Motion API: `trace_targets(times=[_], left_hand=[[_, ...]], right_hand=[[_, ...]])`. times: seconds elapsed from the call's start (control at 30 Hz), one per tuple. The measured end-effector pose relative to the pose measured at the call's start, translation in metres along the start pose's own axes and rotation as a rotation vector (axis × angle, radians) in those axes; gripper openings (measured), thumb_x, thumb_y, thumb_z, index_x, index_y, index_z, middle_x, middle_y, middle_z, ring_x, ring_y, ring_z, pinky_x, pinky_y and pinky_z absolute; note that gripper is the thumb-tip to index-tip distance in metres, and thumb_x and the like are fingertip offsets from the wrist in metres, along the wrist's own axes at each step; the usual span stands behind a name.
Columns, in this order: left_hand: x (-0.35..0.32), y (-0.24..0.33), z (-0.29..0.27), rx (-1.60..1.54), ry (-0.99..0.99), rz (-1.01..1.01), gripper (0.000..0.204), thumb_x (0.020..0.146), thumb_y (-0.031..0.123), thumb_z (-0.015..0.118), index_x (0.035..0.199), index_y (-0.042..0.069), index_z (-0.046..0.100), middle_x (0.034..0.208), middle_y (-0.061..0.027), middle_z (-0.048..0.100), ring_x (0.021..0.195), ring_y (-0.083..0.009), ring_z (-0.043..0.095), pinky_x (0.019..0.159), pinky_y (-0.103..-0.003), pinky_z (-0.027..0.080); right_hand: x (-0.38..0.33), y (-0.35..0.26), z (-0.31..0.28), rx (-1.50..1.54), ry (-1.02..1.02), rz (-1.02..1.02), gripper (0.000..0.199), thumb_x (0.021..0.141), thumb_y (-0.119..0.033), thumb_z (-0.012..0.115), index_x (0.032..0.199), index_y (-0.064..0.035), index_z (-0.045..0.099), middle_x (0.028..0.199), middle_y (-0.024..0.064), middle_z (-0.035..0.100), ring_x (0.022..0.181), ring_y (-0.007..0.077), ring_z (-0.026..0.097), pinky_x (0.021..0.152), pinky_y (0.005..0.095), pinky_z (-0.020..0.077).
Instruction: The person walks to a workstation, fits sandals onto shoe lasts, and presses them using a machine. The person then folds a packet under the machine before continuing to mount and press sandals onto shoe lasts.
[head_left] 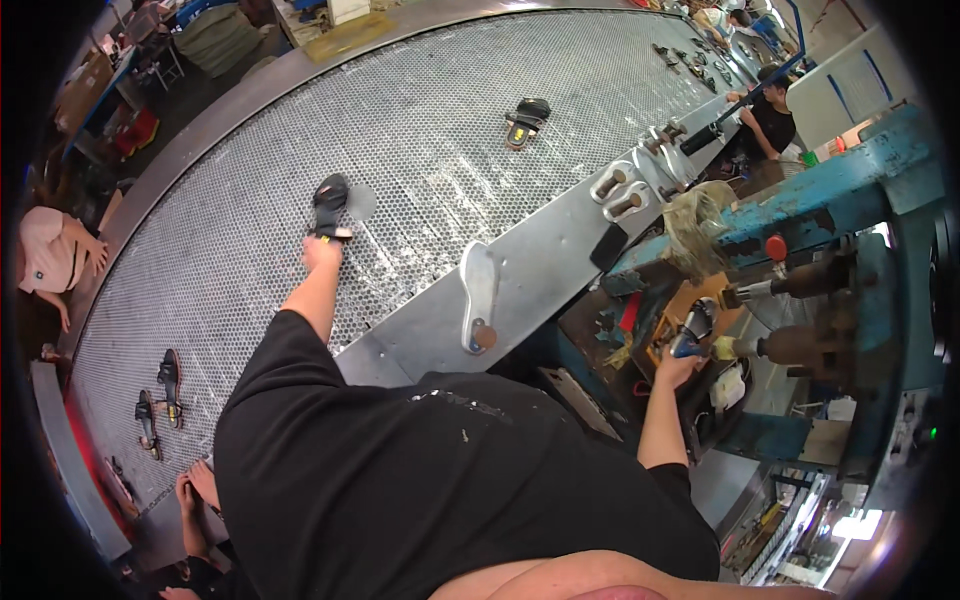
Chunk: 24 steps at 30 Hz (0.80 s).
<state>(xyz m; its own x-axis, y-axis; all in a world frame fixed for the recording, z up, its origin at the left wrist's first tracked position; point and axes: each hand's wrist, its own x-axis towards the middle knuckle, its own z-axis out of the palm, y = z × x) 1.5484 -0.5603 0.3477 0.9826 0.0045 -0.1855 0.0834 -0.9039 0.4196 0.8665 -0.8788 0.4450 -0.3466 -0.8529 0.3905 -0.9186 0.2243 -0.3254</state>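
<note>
Stretched out over the perforated metal conveyor, my left hand grips a black sandal at its heel end. My right hand is out to the right, at the teal machine. Its fingers are closed round a dark sandal with a blue patch near the heel, close to the machine's metal rods. Part of that sandal is hidden by the hand. Between my arms, a shoe-shaped metal plate lies on the smooth metal ledge.
Black sandals lie farther up the conveyor, with more at left. Metal shoe forms stand along the ledge. Co-workers are at the right and left; another person's hands show at lower left.
</note>
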Motion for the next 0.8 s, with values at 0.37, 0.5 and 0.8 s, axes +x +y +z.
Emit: trace_targets(times=[0.37, 0.5, 0.8], left_hand=[[-0.304, 0.093, -0.031, -1.23, -1.929, -0.129, 0.053, 0.082, 0.005, 0.062, 0.131, 0.01, 0.043, 0.115, -0.0171, 0.06, 0.104, -0.0329, 0.062, 0.093, -0.047, 0.048], [-0.349, 0.16, -0.036, -1.061, -2.041, -0.08, 0.035, 0.082, 0.006, 0.06, 0.115, -0.005, 0.056, 0.112, -0.018, 0.063, 0.101, -0.0303, 0.063, 0.092, -0.046, 0.049], [-0.335, 0.203, 0.012, -1.358, -1.416, 0.262, 0.029, 0.093, 0.02, 0.053, 0.119, 0.007, 0.048, 0.107, -0.0149, 0.061, 0.093, -0.0277, 0.064, 0.084, -0.042, 0.053]], right_hand=[[-0.143, -0.13, -0.125, 1.094, -0.453, -0.11, 0.047, 0.07, -0.008, 0.076, 0.113, 0.0016, 0.06, 0.108, 0.0096, 0.058, 0.1, 0.0187, 0.055, 0.091, 0.0316, 0.0406], [-0.158, -0.15, -0.11, 1.138, -0.649, -0.267, 0.055, 0.07, -0.003, 0.069, 0.121, -0.0012, 0.048, 0.119, 0.0089, 0.052, 0.111, 0.0194, 0.05, 0.098, 0.0325, 0.0373], [-0.168, -0.106, -0.182, 1.018, -0.9, -0.571, 0.052, 0.069, -0.008, 0.071, 0.113, -0.004, 0.044, 0.132, 0.0144, 0.05, 0.124, 0.0242, 0.045, 0.105, 0.036, 0.032]])
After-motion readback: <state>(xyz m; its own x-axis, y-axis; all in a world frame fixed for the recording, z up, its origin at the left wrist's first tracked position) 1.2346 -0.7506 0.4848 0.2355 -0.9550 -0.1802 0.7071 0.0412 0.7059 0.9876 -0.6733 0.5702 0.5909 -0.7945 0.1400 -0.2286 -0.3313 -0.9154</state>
